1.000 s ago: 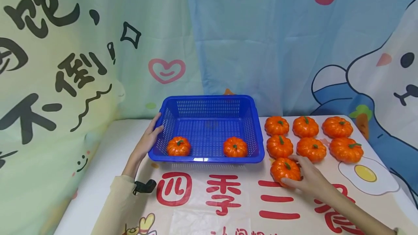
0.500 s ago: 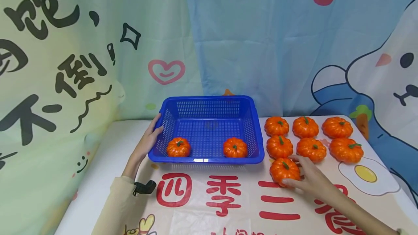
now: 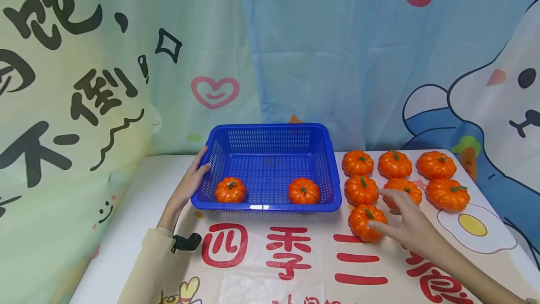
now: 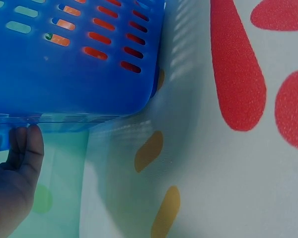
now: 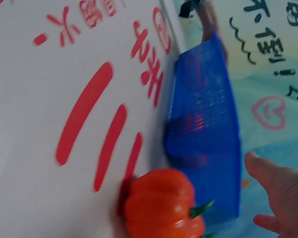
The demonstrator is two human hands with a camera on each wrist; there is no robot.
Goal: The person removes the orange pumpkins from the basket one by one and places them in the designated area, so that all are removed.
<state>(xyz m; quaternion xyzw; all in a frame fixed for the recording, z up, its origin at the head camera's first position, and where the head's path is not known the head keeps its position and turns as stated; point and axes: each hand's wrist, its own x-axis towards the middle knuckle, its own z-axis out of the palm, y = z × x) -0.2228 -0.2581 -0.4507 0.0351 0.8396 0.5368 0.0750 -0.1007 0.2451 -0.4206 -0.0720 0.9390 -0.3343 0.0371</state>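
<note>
A blue plastic basket stands at the back middle of the table, with two small orange pumpkins inside it, a left one and a right one. My left hand holds its left rim; in the left wrist view the fingertips meet the rim's underside. Right of the basket, the nearest orange pumpkin with a green stem sits on the table. My right hand hovers just right of this pumpkin, thumb and fingers spread with nothing between them. Its thumb overlaps the pumpkin in the head view.
Behind that pumpkin, several more orange pumpkins stand in rows toward the right edge. A printed cloth with red characters covers the table. A patterned curtain hangs right behind the basket.
My right hand has let go of the nearest pumpkin and drawn back up and to the right, its fingers spreading. The left hand and the basket stay put.
</note>
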